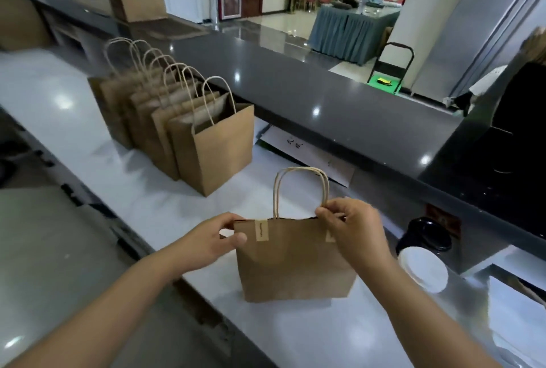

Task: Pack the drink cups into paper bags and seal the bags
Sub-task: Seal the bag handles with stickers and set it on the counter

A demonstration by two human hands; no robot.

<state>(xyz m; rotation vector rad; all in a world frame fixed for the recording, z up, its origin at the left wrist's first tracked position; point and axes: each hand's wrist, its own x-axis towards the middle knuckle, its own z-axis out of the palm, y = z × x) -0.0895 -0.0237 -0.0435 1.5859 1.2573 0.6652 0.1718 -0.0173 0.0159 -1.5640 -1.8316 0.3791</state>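
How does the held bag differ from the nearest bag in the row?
The held bag is closed and taped on top; the nearest row bag gapes open, no tape showing. The left hand and right hand pinch the held bag; the nearest row bag stands untouched. Both: brown paper, twine handles.

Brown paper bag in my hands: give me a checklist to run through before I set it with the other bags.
1. The brown paper bag stands upright on the glossy white counter: ok.
2. The bag mouth is pressed flat shut: ok.
3. The pale seal strip near the left corner is folded over the top edge: ok.
4. The pale seal strip near the right corner, half hidden under the right hand, is stuck down: cannot tell.
5. The top corners are pinched by the left hand and the right hand: ok.
6. A drink cup is inside the bag: cannot tell.
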